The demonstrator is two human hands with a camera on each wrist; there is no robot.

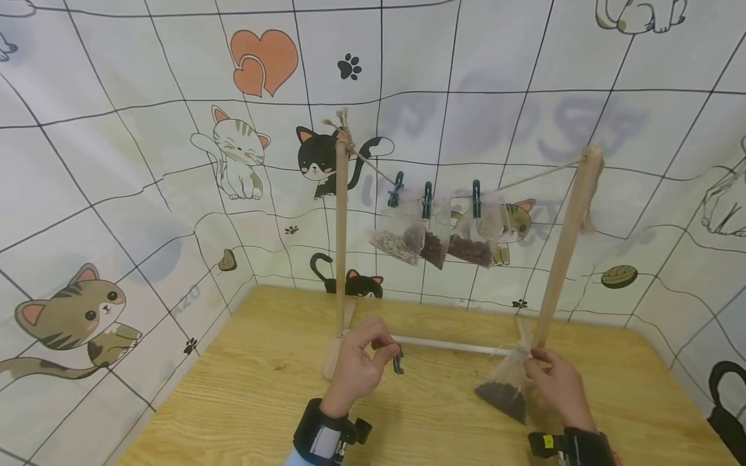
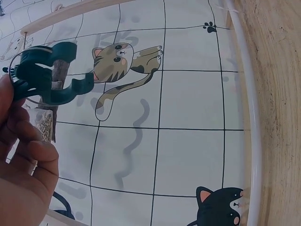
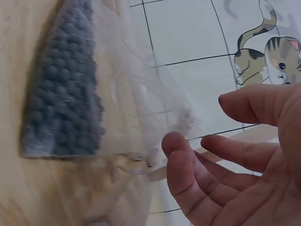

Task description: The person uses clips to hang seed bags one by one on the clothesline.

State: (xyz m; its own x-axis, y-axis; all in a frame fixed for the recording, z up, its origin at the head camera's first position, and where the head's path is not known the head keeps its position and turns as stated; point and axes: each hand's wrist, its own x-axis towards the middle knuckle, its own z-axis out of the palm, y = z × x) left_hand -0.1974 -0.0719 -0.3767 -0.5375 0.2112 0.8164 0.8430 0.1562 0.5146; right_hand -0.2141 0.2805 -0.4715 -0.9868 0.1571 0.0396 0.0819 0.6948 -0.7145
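My left hand [image 1: 358, 366] pinches a dark green clothespin [image 2: 51, 75] by its handle end. In the left wrist view the clothespin's jaws, with their rounded notches, point away from the fingertips. On the right, my right hand [image 1: 556, 382] is at the gathered top of a clear plastic bag [image 1: 504, 388] of dark round beads [image 3: 63, 84]. Its fingertips [image 3: 174, 141] are right at the bag's top, while the thumb stands apart from them. Three small bags hang from a cord [image 1: 539, 175] by green clothespins [image 1: 427, 199]; one holds pale grains [image 1: 396, 247], two hold reddish-brown pieces [image 1: 469, 251].
The cord is tied between a left wooden post [image 1: 341, 239] and a right wooden post [image 1: 568, 246]. A white rod [image 1: 449, 345] joins the posts low down. The frame stands on a wooden table [image 1: 233, 388], before a cat-patterned cloth [image 1: 419, 58].
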